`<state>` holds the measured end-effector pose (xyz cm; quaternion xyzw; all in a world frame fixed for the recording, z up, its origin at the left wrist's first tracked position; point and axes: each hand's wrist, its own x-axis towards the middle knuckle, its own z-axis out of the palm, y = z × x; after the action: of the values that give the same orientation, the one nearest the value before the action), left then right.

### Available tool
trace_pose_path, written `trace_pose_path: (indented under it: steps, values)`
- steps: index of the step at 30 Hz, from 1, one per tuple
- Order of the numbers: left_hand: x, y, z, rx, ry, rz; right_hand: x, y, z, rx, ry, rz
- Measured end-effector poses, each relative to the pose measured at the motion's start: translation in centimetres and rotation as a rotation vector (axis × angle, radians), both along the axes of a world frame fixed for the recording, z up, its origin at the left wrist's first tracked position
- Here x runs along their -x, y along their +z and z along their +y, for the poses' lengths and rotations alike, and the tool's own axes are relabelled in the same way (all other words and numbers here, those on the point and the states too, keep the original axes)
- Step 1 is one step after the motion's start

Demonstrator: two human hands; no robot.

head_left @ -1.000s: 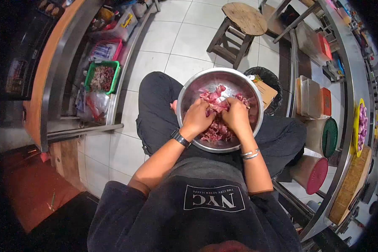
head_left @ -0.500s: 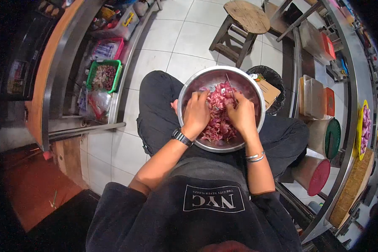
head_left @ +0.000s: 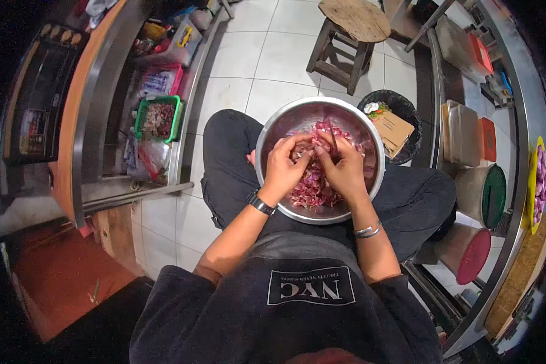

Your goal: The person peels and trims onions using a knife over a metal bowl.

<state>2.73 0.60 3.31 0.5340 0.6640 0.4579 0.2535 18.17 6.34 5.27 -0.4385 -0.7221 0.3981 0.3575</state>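
Note:
A wide steel bowl (head_left: 370, 130) rests on my lap, holding many reddish-purple shallots and loose skins (head_left: 312, 193). Over it, my left hand (head_left: 285, 168) is closed, its fingertips pinching what looks like a shallot, mostly covered by the fingers. My right hand (head_left: 344, 171) grips a small knife (head_left: 331, 132) whose thin blade points away from me. Both hands meet above the middle of the bowl, thumbs close together. The knife's handle is hidden in the right palm.
Ahead stands a wooden stool (head_left: 355, 24), with a black-lined bin (head_left: 406, 112) holding cardboard nearer the bowl. At left, a green basket (head_left: 176, 121) sits on a low shelf. A yellow plate of shallots (head_left: 535, 200) and lidded tubs (head_left: 482, 191) are at right.
My hands have come closer together over the bowl, the left moving right to meet the right. The knife stays in my right hand. The view has shifted slightly.

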Motion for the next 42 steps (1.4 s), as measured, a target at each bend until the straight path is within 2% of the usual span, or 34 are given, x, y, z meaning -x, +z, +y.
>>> trace_pose_path:
  steps: [1,2,3,5,6,7,8,9,11,13,15,17,20,22,24,26,31,34,39,42]
  values:
    - [0.0,0.1,-0.1,-0.03,-0.013,-0.119,-0.2,0.1,-0.1,0.008,-0.005,0.003]
    - [0.5,-0.4,-0.1,-0.116,-0.094,0.015,-0.3,0.1,-0.1,0.042,0.039,0.018]
    - [0.5,-1.0,-0.2,-0.112,-0.1,0.02,-0.4,0.1,0.0,0.074,0.083,0.034]
    - [0.6,-2.0,-0.5,0.039,-0.121,-0.399,-0.5,0.3,0.1,0.169,0.053,0.04]
    - [0.7,-2.0,-0.4,0.047,-0.126,-0.395,-0.5,0.2,0.1,0.26,0.029,0.04]
    - [0.9,-2.1,-0.2,0.017,-0.09,-0.626,-0.4,-0.1,0.1,0.268,0.024,0.046]
    - [1.0,-2.1,-0.1,-0.013,-0.052,-0.858,-0.3,-0.3,0.1,0.188,-0.036,0.058]
    - [1.2,-2.0,0.0,-0.005,-0.053,-0.854,-0.1,-0.5,0.0,0.108,-0.095,0.07]
    - [1.5,-1.8,0.4,-0.069,-0.029,-1.106,-0.2,0.0,0.1,0.047,-0.099,0.05]
    - [1.6,-2.0,0.2,-0.046,-0.023,-1.104,-0.4,0.7,0.0,0.197,-0.002,0.013]
    - [1.8,-1.9,0.2,-0.036,-0.059,-1.224,-0.1,1.2,-0.2,0.211,0.021,0.021]
    - [1.6,-1.5,0.4,-0.063,-0.054,-1.222,0.1,1.0,-0.3,0.148,0.063,0.045]
    - [1.7,-2.1,0.2,0.026,-0.059,-1.242,0.1,0.6,-0.3,0.157,0.068,0.005]
    - [1.7,-2.2,0.1,0.039,-0.158,-1.337,0.1,1.0,-0.3,0.172,0.077,0.051]
    - [1.8,-2.6,0.0,0.073,-0.151,-1.379,0.3,0.8,-0.3,0.186,0.088,0.095]
    - [2.0,-3.1,0.0,0.106,-0.144,-1.421,0.6,-0.1,-0.2,0.011,0.067,0.209]
    - [3.0,-3.8,-0.3,0.262,-0.201,-1.589,0.3,0.5,-0.1,0.113,0.123,0.156]
    - [3.2,-4.3,-0.3,0.267,-0.275,-1.689,0.3,0.5,-0.1,0.133,0.129,0.171]
    - [3.2,-4.3,-0.3,0.301,-0.226,-1.754,0.4,0.1,0.0,0.079,0.119,0.201]
    - [3.2,-4.2,-0.3,0.287,-0.256,-1.787,0.3,0.5,0.0,0.177,0.134,0.199]
